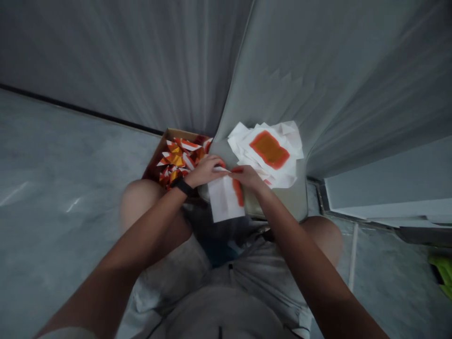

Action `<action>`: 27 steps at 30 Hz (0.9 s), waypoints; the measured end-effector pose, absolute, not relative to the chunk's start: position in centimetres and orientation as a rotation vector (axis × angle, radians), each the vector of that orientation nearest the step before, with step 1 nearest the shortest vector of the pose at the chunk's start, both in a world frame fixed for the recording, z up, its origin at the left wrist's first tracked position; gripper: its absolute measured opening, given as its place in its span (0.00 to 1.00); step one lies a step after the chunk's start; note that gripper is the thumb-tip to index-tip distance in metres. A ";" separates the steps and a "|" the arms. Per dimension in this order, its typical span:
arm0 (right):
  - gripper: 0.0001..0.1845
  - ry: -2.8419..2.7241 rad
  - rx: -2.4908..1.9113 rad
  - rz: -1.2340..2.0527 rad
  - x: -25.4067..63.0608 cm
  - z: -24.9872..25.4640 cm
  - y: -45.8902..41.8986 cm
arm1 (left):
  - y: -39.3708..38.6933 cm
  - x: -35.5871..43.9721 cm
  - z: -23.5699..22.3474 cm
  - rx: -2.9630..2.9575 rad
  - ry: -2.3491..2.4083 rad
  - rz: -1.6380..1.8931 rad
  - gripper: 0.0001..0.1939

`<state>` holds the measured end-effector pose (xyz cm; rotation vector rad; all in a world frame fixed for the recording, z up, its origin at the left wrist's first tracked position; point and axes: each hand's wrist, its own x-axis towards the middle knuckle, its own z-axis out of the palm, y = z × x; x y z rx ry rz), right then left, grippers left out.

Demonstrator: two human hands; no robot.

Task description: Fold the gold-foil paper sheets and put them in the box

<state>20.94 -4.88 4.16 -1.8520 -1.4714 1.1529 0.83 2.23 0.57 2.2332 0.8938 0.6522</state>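
Just left of the chair seat [291, 202], a box [154, 162] with a heap of folded red, gold and white papers [178, 161]. Over the seat's front left, a left hand [205, 170] with fingers nearly closed, pinching the top of a white sheet [224, 202] with a red-orange patch. Rightward above the seat, a right hand [246, 176], likewise pinching that sheet. Toward the seat's back right, a loose paper stack [270, 149].

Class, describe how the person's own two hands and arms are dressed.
The left hand and right hand are both ungloved. A broad dark band circles the left wrist; the right wrist has none. Both forearms are uncovered, and a pale sleeve edge shows on the left arm.
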 end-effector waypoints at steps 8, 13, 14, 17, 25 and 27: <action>0.13 -1.849 -1.717 1.075 21.5 9.0 -5.7 | 0.3 -0.6 3.6 1.818 0.769 0.508 0.23; 0.14 -1.895 -1.662 1.127 21.7 10.3 -6.0 | -1.0 -1.1 4.4 1.738 0.771 0.467 0.22; 0.14 -1.935 -1.645 1.146 21.8 10.6 -6.1 | -1.4 -1.2 4.7 1.731 0.754 0.427 0.22; 0.13 -2.054 -1.599 1.218 22.3 11.3 -6.4 | -2.6 -1.0 5.6 1.699 0.680 0.353 0.21; 0.13 -2.056 -1.539 1.336 23.4 11.9 -7.0 | -4.4 0.0 6.6 1.713 0.715 0.376 0.23; 0.14 -2.042 -1.519 1.406 23.9 11.9 -7.2 | -4.4 0.0 6.6 1.699 0.696 0.343 0.23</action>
